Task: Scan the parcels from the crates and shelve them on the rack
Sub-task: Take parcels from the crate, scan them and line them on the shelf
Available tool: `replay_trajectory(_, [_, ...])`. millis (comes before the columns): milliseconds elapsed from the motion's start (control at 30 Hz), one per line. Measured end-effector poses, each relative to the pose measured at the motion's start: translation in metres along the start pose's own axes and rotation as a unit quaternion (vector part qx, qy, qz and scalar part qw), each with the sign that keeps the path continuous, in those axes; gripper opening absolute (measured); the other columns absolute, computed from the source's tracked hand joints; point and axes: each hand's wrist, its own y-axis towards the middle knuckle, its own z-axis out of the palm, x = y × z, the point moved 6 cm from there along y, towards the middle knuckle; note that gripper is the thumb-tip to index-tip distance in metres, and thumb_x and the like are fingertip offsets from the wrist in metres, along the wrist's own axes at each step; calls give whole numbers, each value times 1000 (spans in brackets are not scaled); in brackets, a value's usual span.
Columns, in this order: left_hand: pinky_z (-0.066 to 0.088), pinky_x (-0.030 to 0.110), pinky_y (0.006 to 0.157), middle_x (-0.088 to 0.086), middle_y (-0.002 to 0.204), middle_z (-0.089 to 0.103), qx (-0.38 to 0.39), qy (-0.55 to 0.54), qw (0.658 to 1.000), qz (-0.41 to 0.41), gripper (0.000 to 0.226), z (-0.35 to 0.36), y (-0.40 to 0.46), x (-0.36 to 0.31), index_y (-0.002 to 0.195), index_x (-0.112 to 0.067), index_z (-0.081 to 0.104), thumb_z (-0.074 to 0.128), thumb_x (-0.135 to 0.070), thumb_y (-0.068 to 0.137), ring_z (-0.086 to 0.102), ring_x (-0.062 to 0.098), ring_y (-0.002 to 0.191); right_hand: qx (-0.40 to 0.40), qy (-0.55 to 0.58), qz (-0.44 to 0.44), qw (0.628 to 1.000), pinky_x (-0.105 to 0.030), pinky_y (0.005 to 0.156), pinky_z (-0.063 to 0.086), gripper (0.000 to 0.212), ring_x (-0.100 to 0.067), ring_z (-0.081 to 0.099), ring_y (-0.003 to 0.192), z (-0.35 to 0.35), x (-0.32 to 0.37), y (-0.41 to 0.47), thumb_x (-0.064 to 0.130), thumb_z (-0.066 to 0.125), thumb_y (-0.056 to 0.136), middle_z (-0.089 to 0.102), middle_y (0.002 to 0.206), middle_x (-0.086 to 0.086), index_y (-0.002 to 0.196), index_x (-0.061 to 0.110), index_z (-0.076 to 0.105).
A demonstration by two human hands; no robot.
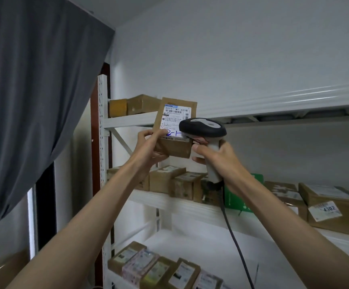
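Against a white wall stands a white metal rack (104, 155) with three shelf levels in view; a grey curtain (33, 80) hangs at the left.

Left hand (148, 147): fingers curled round the lower left edge of a brown parcel (175, 126), thumb pressed on its white label (174, 119) (blue handwriting shows beside the thumb). Parcel is held upright in the air, in front of the rack's top shelf beam, touching no shelf.

Right hand (213, 155): wrapped round the grip of a grey-and-black scanner (202, 127), whose head sits just beside the parcel's right edge, overlapping the label's lower corner. Black cable (235, 243) trails down from the grip.

Counts: top shelf, two parcels (134, 105) at its left end; middle shelf, one green box (250, 197) among brown boxes (exact number unclear, several blurred); bottom shelf, a row of about five labelled parcels (154, 268).
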Motion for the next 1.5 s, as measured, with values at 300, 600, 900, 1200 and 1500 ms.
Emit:
replay_trajectory(300, [59, 46, 92, 5, 126, 58, -15, -112, 992, 59, 31, 15, 65, -34, 125, -29, 52, 55, -45, 99, 58, 25, 120, -31, 24, 12, 999, -33, 84, 62, 31, -14, 68, 111, -25, -28, 2, 9, 72, 93, 70, 121, -1, 121, 18, 64])
replay_trajectory(600, [61, 42, 82, 5, 119, 66, -46, -75, 996, -23, 39, 31, 155, -80, 120, -26, 59, 52, -55, 96, 67, 23, 105, -50, 0, 8, 999, -28, 64, 62, 17, -20, 74, 75, -54, -17, 2, 7, 68, 95, 72, 107, -15, 112, 7, 64])
replay_trajectory(900, [48, 37, 95, 4, 145, 45, -209, 123, 970, -10, 64, 26, 191, -67, 146, -18, 38, 56, -52, 95, 51, 26, 124, -52, -10, 5, 999, -26, 61, 61, 20, -18, 74, 76, -74, -11, -1, 7, 68, 95, 71, 112, -15, 115, 6, 64])
replay_trajectory(1200, [16, 52, 121, 5, 163, 26, -29, 698, 621, 355, 40, 89, 191, -64, 129, -23, 64, 36, -34, 104, 22, 36, 149, -38, -14, 18, 999, -23, 59, 57, 25, -17, 74, 78, -68, -23, 5, 7, 68, 95, 71, 112, -14, 119, 6, 63])
replay_trajectory(1500, [3, 65, 120, 5, 162, 23, -73, 652, 729, 195, 52, 42, 219, -44, 145, -23, 45, 24, -47, 104, 12, 41, 151, -41, 4, 49, 998, -25, 59, 57, 24, -20, 74, 78, -74, -40, 12, 6, 69, 94, 73, 108, -16, 117, 4, 65])
